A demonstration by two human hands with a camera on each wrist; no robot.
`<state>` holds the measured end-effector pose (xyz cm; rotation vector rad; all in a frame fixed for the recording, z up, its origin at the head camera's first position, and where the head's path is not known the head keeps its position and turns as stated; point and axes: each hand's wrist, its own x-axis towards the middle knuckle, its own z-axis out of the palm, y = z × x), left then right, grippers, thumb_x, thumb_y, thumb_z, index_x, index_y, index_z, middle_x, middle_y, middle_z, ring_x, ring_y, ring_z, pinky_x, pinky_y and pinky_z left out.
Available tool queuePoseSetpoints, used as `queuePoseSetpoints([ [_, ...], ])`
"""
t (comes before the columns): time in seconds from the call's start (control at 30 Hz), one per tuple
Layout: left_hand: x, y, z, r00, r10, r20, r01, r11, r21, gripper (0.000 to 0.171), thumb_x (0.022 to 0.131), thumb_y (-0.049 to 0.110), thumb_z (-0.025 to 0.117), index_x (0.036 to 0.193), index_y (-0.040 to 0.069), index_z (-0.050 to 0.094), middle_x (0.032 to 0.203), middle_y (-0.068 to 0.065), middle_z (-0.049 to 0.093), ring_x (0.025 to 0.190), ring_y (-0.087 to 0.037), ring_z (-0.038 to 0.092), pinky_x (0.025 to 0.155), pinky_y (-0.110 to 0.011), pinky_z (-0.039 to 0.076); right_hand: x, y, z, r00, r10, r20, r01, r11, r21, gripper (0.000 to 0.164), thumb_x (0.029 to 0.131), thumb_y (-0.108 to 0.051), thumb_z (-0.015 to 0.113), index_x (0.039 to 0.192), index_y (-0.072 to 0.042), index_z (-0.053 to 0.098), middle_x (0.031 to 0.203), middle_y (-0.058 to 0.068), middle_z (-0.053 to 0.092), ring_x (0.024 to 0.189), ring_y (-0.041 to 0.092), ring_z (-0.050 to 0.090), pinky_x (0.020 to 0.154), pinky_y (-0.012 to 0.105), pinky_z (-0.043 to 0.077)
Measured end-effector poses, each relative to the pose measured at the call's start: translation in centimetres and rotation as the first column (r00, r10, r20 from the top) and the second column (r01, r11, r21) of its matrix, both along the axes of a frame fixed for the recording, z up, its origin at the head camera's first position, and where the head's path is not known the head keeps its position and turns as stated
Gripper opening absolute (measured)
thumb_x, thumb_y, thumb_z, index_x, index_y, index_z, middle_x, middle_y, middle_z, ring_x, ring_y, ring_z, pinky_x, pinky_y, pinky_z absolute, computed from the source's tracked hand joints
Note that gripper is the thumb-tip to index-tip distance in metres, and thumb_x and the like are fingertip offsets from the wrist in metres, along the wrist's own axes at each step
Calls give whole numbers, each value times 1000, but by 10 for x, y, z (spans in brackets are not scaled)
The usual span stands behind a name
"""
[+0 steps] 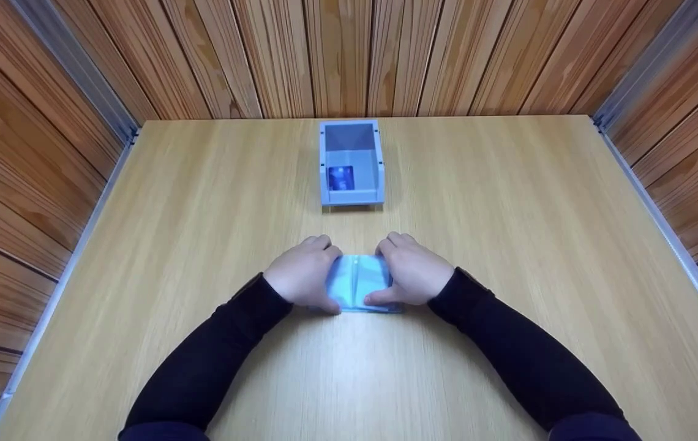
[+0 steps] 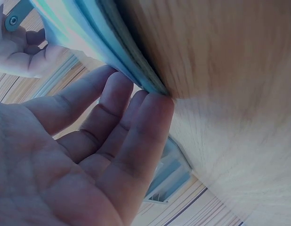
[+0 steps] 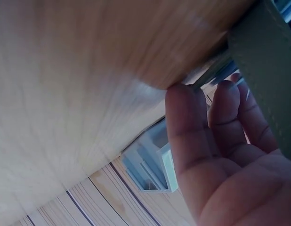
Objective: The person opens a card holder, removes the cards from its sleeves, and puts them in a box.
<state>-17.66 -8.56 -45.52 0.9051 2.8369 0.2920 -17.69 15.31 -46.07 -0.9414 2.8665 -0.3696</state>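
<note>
A light blue card wallet (image 1: 356, 283) lies spread open on the table, with a fold down its middle and glossy sleeves inside. My left hand (image 1: 306, 272) grips its left side, thumb at the near edge and fingers at the far corner. On the other side my right hand (image 1: 415, 269) holds it the same way, the thumb resting over the sleeves. In the left wrist view the left fingertips (image 2: 155, 106) press against the layered edge of the wallet. A stitched strap (image 3: 263, 80) of the wallet sticks out beside the right fingers in the right wrist view.
Straight ahead, beyond the hands, stands a blue-grey open bin (image 1: 352, 197) with a dark blue card (image 1: 341, 178) inside. Wood-panelled walls (image 1: 340, 58) enclose the wooden table (image 1: 214, 202) at the back and both sides.
</note>
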Motion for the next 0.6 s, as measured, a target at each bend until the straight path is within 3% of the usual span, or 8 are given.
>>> queuePoseSetpoints([
  [0.17, 0, 0, 0, 1000, 4, -5, -4, 1000, -6, 88, 50, 58, 88, 118, 8, 62, 106, -3, 55, 100, -21, 52, 88, -36, 49, 0, 1, 0, 1000, -2, 7, 2, 999, -37, 85, 69, -71, 73, 117, -2, 58, 105, 6, 55, 95, 22, 48, 83, 35, 45],
  [0.23, 0, 0, 0, 1000, 4, -3, -4, 1000, -12, 88, 51, 58, 87, 119, 8, 62, 106, -3, 55, 100, -21, 52, 88, -36, 49, -1, 1, 1, 1000, -8, 16, 9, 999, -54, 77, 76, -66, 71, 118, -1, 59, 105, 7, 56, 96, 23, 48, 85, 36, 45],
  [0.4, -1, 0, 0, 1000, 3, 2, -2, 1000, -23, 90, 52, 60, 87, 121, 7, 62, 108, -4, 55, 101, -21, 52, 89, -36, 48, -4, 2, 3, 1000, -12, 13, 13, 994, -109, 40, 98, -33, 53, 117, 1, 62, 103, 11, 59, 97, 26, 51, 88, 40, 44],
  [0.6, -1, 1, 1, 1000, -1, 12, 1, 1000, -21, 90, 52, 59, 87, 121, 7, 61, 107, -3, 55, 100, -21, 51, 88, -36, 48, -7, 2, 4, 1000, -17, 21, 21, 981, -192, 26, 99, -11, 46, 111, 1, 65, 100, 12, 60, 96, 26, 54, 87, 42, 45],
])
